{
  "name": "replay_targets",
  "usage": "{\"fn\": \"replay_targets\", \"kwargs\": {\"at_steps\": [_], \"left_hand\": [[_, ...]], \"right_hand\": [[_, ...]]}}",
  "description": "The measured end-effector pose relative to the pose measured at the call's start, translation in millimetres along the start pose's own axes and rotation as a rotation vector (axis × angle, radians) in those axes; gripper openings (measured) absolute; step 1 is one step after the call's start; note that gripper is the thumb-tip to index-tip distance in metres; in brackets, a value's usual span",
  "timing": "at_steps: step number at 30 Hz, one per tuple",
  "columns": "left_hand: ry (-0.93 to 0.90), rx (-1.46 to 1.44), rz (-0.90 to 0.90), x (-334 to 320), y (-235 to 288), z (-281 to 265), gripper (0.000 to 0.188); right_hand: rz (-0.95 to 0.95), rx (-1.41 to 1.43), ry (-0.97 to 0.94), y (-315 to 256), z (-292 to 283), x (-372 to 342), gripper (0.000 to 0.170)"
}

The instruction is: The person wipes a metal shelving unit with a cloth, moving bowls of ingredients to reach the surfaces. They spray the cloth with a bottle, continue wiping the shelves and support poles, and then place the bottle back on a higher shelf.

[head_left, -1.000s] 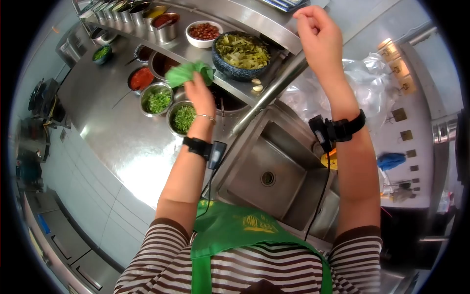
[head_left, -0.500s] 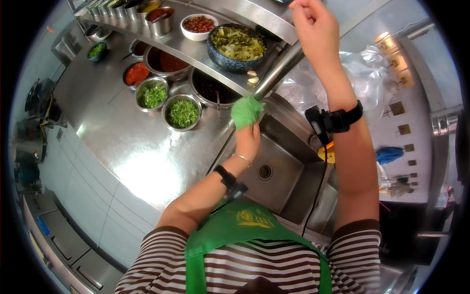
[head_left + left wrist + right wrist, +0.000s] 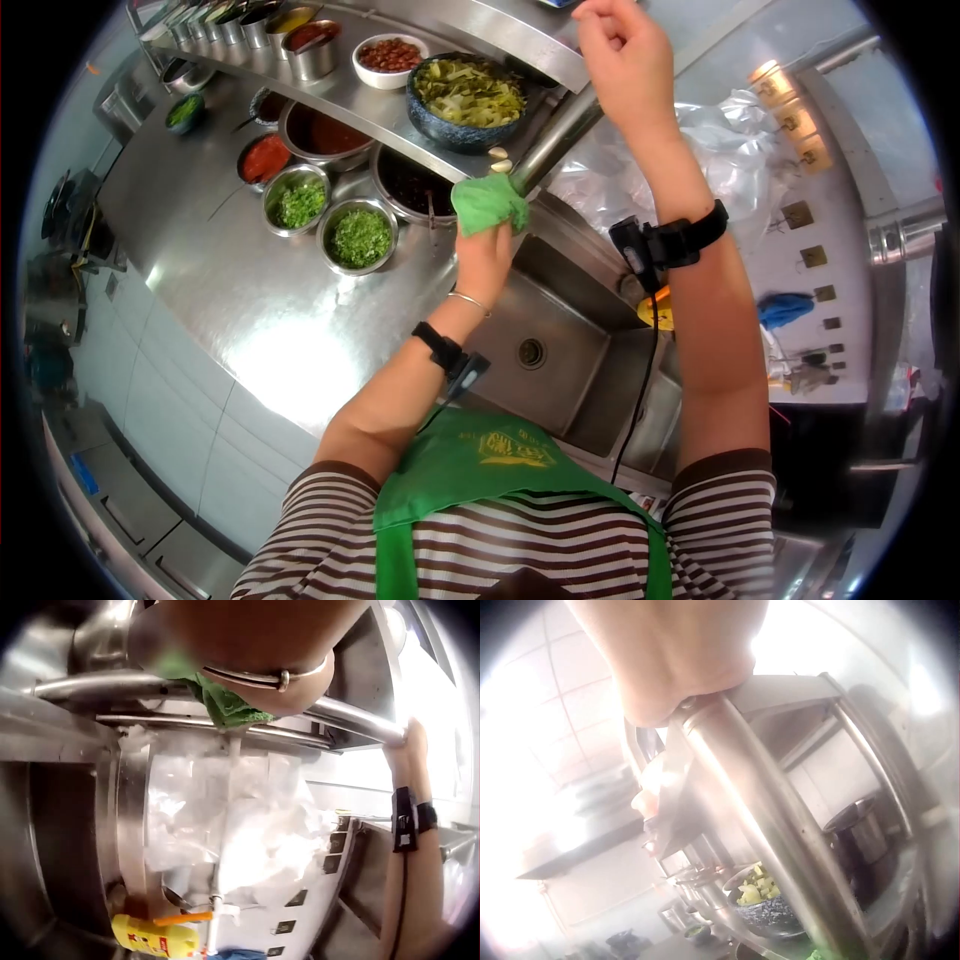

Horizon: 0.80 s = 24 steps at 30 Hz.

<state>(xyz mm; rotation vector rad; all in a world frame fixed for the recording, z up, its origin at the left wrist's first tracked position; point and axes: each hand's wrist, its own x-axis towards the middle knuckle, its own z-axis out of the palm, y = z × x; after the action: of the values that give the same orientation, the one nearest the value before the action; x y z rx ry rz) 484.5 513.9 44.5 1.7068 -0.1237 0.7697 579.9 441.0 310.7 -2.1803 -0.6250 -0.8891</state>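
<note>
My left hand grips a green cloth against the lower part of the metal shelf post, beside the sink. In the left wrist view, folds of the cloth hang from the post under that hand. Higher up, my right hand has curled fingers and holds the top of the same post at the shelf corner. The right wrist view shows the heel of the right hand right at the upper end of the post; its fingers are hidden there.
A dark stone bowl of pickled greens, garlic cloves and a bowl of peanuts stand on the shelf. Below are bowls of chopped greens and red sauce. The sink lies right, with a yellow bottle beyond it.
My left hand has carried the cloth from above the bowls rightward to the post, then slightly up and left along with the shifting view. My right hand stays at the post's top.
</note>
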Motion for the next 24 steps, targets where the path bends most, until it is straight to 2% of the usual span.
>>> {"fn": "replay_targets", "kwargs": {"at_steps": [3,4,5,6,7,8,9,10,12,13,14,15,16,17,18,19,20,21,22,23,24], "left_hand": [[0.050,0.037,0.032,-1.0,-6.8,-0.3,0.016],[0.064,0.077,0.034,-2.7,-4.8,-2.5,0.015],[0.006,0.087,-0.091,-13.3,-10.1,-3.1,0.015],[-0.011,0.082,-0.068,-18.3,-6.1,-6.2,0.015],[-0.040,0.030,-0.108,-21.6,-2.1,-9.7,0.014],[-0.073,-0.017,-0.154,-25.2,1.6,-13.6,0.014],[-0.105,-0.087,-0.217,-28.0,8.0,-17.7,0.015],[-0.129,-0.086,-0.198,-29.5,10.7,-21.3,0.015],[-0.074,-0.547,-0.569,-31.3,15.5,-25.3,0.012],[-0.037,-0.844,-0.715,-29.1,22.7,-28.3,0.010],[-0.042,-0.837,-0.710,-26.9,30.5,-34.3,0.010],[-0.052,-1.076,-0.829,-24.8,38.1,-42.3,0.012],[-0.059,-1.318,-0.944,-23.9,41.4,-47.8,0.015],[-0.147,-1.371,-0.976,-30.5,22.0,-53.7,0.013],[-0.160,-1.366,-0.977,-26.5,30.7,-53.9,0.013],[-0.192,-1.393,-1.055,-19.9,47.0,-55.9,0.014],[-0.226,-1.410,-1.143,-17.9,56.0,-57.5,0.017],[-0.339,-1.558,-1.123,-20.1,52.4,-57.7,0.022],[-0.356,-1.540,-1.141,-22.2,50.1,-58.0,0.022],[-0.355,-1.501,-1.191,-22.4,48.4,-56.3,0.024],[-0.354,-1.465,-1.237,-21.8,49.2,-54.4,0.026]], "right_hand": [[-0.031,-0.012,0.032,-3.3,0.8,-0.3,0.004],[-0.125,-0.044,0.093,-3.2,2.2,-0.8,0.003],[-0.117,-0.036,0.103,-3.7,3.2,-1.6,0.002],[-0.108,-0.027,0.117,-4.6,2.5,-2.2,0.002],[-0.010,0.052,0.027,-5.0,-2.3,-1.8,0.001],[-0.001,0.119,0.025,-5.3,-5.6,-3.7,0.004],[-0.041,0.307,0.064,-5.0,-9.9,-8.8,0.006],[-0.092,0.492,0.106,-4.6,-15.4,-12.3,0.012],[0.164,0.596,0.227,-8.5,-32.3,-50.6,0.015],[0.213,0.490,0.246,3.9,-32.8,-81.4,0.014],[0.266,0.386,0.262,21.7,-28.3,-121.1,0.013],[0.290,0.272,0.175,31.0,-24.3,-163.5,0.012],[0.470,0.369,0.051,50.5,-12.7,-212.9,0.014],[0.638,0.486,0.002,59.4,-3.6,-256.3,0.026],[0.953,0.592,-0.056,52.1,-2.7,-281.9,0.043],[1.260,0.828,-0.168,44.9,-5.6,-289.2,0.055],[1.359,1.312,-0.168,35.3,-13.8,-300.6,0.055],[1.380,1.493,-0.143,28.6,-14.8,-307.3,0.052],[1.390,1.676,-0.114,24.5,-15.2,-314.0,0.049],[1.389,1.689,-0.090,25.2,-16.1,-318.8,0.049],[1.276,1.517,-0.080,28.2,-16.8,-322.6,0.043]]}}
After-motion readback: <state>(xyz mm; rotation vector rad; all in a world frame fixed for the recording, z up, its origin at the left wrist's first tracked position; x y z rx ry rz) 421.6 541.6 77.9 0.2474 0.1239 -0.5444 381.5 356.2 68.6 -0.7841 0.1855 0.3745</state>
